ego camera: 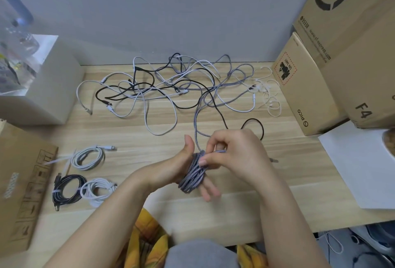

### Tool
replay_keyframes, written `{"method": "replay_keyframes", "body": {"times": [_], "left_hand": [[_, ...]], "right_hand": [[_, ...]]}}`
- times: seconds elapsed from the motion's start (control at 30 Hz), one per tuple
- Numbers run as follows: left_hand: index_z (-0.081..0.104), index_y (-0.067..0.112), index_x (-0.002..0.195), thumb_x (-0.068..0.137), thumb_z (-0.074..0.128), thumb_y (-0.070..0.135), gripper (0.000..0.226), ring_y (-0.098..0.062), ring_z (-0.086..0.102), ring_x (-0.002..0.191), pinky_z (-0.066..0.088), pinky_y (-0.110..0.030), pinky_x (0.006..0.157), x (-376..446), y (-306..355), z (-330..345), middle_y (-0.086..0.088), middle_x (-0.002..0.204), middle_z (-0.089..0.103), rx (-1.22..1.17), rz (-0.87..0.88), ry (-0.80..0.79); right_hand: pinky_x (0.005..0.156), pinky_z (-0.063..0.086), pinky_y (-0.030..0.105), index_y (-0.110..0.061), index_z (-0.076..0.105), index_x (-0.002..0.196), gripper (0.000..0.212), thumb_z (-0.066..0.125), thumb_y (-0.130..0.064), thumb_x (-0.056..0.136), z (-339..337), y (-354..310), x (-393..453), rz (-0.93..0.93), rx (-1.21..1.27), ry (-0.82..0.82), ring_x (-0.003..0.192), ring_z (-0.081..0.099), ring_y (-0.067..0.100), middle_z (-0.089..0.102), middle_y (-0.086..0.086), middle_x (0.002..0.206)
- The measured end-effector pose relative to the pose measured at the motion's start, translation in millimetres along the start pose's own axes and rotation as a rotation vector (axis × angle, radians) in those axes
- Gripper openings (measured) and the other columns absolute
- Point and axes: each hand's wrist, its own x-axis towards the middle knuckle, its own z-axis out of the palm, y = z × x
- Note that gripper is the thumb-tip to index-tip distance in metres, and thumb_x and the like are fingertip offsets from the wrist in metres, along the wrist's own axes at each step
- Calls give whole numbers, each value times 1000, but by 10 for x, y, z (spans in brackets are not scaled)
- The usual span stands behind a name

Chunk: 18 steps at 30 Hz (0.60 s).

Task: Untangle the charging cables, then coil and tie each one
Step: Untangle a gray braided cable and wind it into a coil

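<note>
A grey braided cable (193,174) is wound in several loops around the fingers of my left hand (181,167), thumb up. My right hand (233,152) pinches the running strand of that cable just above the loops. The strand leads away to a tangle of white, grey and black cables (171,84) at the back of the wooden table (149,131). At the front left lie three coiled cables: a white one (88,157), a black one (67,188) and another white one (99,191).
Cardboard boxes (342,54) stack at the right, a white sheet (361,167) lies before them. A white box (47,79) and a flat brown carton (23,184) stand at the left. White earphones (269,94) lie by the right boxes. The table's front edge is near my lap.
</note>
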Motion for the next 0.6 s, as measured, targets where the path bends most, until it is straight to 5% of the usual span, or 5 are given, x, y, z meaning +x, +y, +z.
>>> {"method": "replay_keyframes", "body": {"times": [0.13, 0.23, 0.3, 0.5, 0.6], "left_hand": [[55, -4, 124, 61, 15, 91, 122, -21, 64, 59, 47, -43, 90, -7, 22, -62, -6, 66, 71, -341, 241, -227], [53, -12, 122, 70, 14, 85, 117, -28, 65, 66, 48, -32, 82, 13, 62, -120, -6, 64, 69, -623, 477, -389], [45, -19, 123, 72, 8, 83, 120, -27, 63, 61, 43, -37, 86, 37, 107, -116, -13, 60, 63, -850, 595, -497], [58, -15, 109, 85, 32, 69, 91, -23, 36, 50, 42, -38, 86, 82, 210, -103, -4, 41, 23, -1144, 725, -479], [63, -11, 95, 91, 37, 57, 73, -23, 36, 47, 40, -34, 83, 114, 282, -77, -1, 37, 20, -1154, 781, -413]], "right_hand": [[60, 41, 32, -32, 67, 61, 18, 81, -23, 67, 4, 159, 55, -31, 303, 120, 54, 47, 4, 58, -6, 56], [75, 50, 32, -39, 72, 75, 21, 67, -20, 84, 51, 266, 78, -66, 385, 163, 74, 62, 1, 67, -19, 70], [63, 43, 27, -42, 70, 82, 22, 61, -23, 89, 110, 303, 84, -59, 379, 148, 60, 53, 0, 57, -18, 57], [49, 29, 11, -33, 61, 93, 20, 42, -30, 91, 334, 211, 68, -64, 585, -8, 47, 35, 0, 40, -13, 53], [40, 23, 8, -20, 60, 97, 45, 46, -61, 83, 419, 27, 34, 12, 858, -64, 40, 29, -2, 36, -15, 51]]}}
